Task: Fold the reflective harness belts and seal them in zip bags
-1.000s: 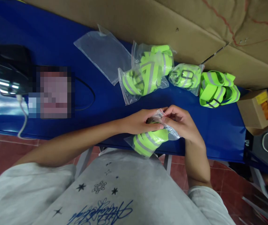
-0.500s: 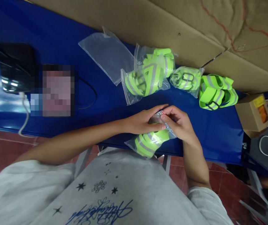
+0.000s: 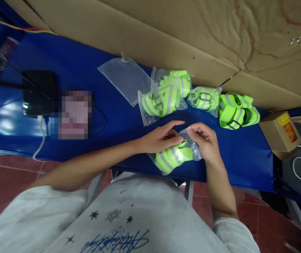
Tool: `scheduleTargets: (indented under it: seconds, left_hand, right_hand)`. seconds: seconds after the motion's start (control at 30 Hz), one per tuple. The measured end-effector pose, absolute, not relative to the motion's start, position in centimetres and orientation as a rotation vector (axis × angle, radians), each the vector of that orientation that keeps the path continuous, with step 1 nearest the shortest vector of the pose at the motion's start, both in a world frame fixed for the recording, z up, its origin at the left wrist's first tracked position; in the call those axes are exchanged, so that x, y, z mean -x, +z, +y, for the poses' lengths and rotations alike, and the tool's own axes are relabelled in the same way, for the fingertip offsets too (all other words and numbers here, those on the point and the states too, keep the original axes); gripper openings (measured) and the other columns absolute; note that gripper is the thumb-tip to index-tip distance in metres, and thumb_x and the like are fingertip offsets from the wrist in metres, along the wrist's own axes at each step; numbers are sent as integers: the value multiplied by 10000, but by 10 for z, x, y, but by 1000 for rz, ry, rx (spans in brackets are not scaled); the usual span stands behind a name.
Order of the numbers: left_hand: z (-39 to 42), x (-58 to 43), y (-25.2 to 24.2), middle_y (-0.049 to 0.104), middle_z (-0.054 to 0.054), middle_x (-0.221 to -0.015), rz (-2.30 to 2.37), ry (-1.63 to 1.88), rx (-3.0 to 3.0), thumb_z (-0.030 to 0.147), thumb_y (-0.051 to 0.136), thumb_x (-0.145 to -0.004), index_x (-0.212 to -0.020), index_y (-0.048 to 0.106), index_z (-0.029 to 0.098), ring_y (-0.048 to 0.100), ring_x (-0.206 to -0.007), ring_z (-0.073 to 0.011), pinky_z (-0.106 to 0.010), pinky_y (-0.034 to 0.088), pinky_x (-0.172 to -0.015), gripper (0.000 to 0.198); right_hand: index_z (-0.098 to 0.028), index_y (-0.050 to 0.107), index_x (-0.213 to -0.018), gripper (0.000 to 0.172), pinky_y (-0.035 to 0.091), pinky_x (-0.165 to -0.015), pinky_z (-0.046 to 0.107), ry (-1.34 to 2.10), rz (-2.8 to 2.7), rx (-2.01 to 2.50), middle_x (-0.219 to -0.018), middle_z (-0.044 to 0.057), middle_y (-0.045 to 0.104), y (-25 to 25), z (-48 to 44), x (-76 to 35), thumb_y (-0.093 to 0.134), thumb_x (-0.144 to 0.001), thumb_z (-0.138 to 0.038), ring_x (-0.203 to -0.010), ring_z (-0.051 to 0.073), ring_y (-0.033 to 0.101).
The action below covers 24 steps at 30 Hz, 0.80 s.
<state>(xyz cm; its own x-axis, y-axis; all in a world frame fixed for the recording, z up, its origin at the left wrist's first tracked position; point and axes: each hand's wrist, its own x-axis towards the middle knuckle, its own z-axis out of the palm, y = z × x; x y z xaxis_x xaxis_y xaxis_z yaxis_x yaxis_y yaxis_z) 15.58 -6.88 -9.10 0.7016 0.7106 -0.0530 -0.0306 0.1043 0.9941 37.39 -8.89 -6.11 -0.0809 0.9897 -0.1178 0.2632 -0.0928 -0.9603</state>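
Note:
A clear zip bag (image 3: 195, 150) with a folded neon-yellow reflective strap (image 3: 175, 157) inside lies at the table's front edge, close to my body. My right hand (image 3: 204, 138) pinches the bag's top edge, where a thin red line shows. My left hand (image 3: 163, 136) reaches in from the left, its thumb pressed on the bag near the opening and its index finger stretched out. The left hand's other fingers are partly hidden behind the bag.
Beyond my hands lie several bagged reflective straps (image 3: 166, 93), a loose strap (image 3: 238, 112) and a flat clear bag (image 3: 126, 77). A small cardboard box (image 3: 278, 135) stands right. A black device (image 3: 38, 93) with cables is left. A cardboard wall (image 3: 150, 38) backs the blue table (image 3: 124, 121).
My right hand has moved slightly right along with the bag's edge, and the fingertips of both hands are farther apart. The camera view has shifted a little.

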Motion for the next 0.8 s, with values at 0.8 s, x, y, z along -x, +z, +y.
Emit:
scheduleTargets:
  seconds: [0.8]
  left_hand:
    - [6,-64,-74,653,-166,-1359,1950,247,-2194,334,544,-981,-1372,675,205,607,-1285,-351,-471,503,-1045,432]
  right_hand:
    - [-242,718,-968,290,429,-582,265,743,-1415,1240,-796,7,635,-5,-41,-407,774,-891,-516,-644,133,524]
